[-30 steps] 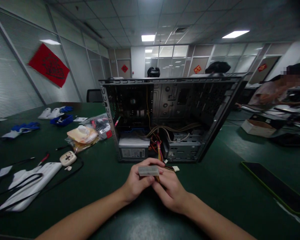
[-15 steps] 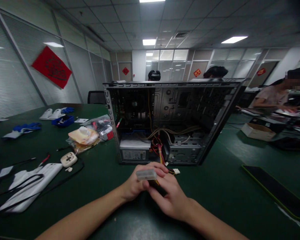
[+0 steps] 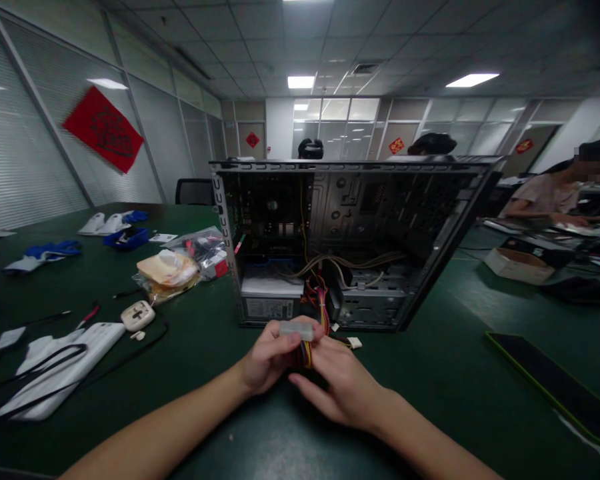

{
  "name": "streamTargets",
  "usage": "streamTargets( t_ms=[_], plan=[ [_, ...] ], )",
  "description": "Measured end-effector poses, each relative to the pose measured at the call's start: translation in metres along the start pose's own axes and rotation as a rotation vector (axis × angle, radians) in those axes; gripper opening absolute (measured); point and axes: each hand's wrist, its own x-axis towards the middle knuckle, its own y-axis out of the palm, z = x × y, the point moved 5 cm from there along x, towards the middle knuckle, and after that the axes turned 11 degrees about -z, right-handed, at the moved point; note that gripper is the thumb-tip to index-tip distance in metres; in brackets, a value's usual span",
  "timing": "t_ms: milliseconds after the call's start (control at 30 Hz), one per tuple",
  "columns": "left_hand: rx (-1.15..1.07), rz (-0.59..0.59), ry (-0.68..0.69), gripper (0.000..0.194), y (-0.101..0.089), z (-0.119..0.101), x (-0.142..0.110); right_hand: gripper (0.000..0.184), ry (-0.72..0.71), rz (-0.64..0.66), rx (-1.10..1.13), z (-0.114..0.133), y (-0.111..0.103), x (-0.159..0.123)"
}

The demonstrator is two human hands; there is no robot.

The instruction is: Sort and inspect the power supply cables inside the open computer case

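Observation:
A whitish multi-pin power connector [image 3: 296,330] is pinched in my left hand [image 3: 267,357], thumb across its front face. Red, yellow and dark wires [image 3: 304,355] hang from its underside between my hands. My right hand [image 3: 343,377] curls its fingers around these wires, beside the connector, while its thumb stays lower and apart. Some of its fingertips are hidden. Just beyond stands an open computer case [image 3: 360,167], with a silver power supply [image 3: 270,308] at its lower left. A colored wire bundle [image 3: 323,307] comes out beside it. A small white plug [image 3: 354,343] lies near my right knuckles.
On the left are a white power strip [image 3: 60,380], a cream round-cornered case [image 3: 138,316], plastic bags [image 3: 173,270], a blue tray [image 3: 126,239] and gloves [image 3: 55,252]. A black mat [image 3: 550,387] and cardboard box [image 3: 520,263] lie right. Another person [image 3: 547,197] sits far right.
The connector has risen slightly and turned, and the wires below it now show. My left thumb has moved up onto its face. My right fingers have shifted down its right side.

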Motion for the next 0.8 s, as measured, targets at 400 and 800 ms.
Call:
streamTargets(
  t_ms=[400,800],
  plan=[
    [0.305,-0.249,0.303,0.037,-0.017,-0.006,0.003,0.011,0.259,-0.042,0.064,-0.021,0.003,0.001],
    [0.101,-0.263,0.036,0.043,-0.019,0.04,0.014,0.03,0.17,-0.036,-0.364,-0.036,-0.023,0.099]
  ],
)
